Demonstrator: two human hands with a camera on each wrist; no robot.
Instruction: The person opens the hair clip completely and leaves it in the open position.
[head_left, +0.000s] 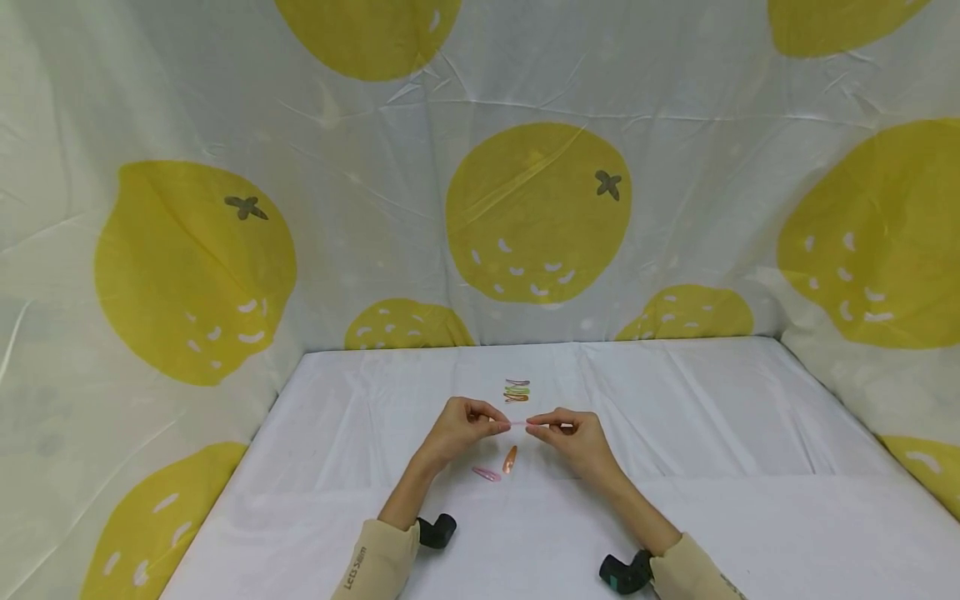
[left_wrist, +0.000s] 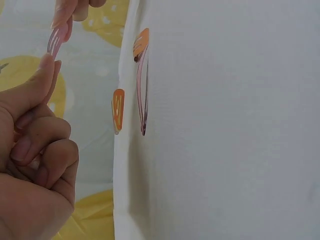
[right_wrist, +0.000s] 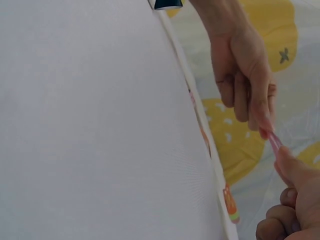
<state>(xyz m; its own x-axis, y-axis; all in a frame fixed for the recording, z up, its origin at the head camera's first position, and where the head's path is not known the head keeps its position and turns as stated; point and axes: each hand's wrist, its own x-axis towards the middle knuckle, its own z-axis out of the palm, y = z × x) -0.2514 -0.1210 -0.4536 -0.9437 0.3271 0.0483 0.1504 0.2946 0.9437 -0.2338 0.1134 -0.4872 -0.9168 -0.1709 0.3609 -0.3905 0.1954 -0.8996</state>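
Note:
A pink snap hair clip (head_left: pixel 518 423) is stretched between my two hands above the table. My left hand (head_left: pixel 467 429) pinches one end between thumb and forefinger. The other end is pinched by my right hand (head_left: pixel 573 437) in the same way. In the left wrist view, slots show in the face of the held clip (left_wrist: pixel 56 41); the fingertips cover its ends. Below the hands, an orange hair clip (head_left: pixel 510 460) and a second pink hair clip (head_left: pixel 487 474) lie on the cloth, close to each other.
Beyond the hands, several hair clips (head_left: pixel 517 391) in purple, green and orange lie in a short column. White cloth (head_left: pixel 675 517) covers the table. A lemon-print curtain (head_left: pixel 375 208) hangs behind it and at both sides.

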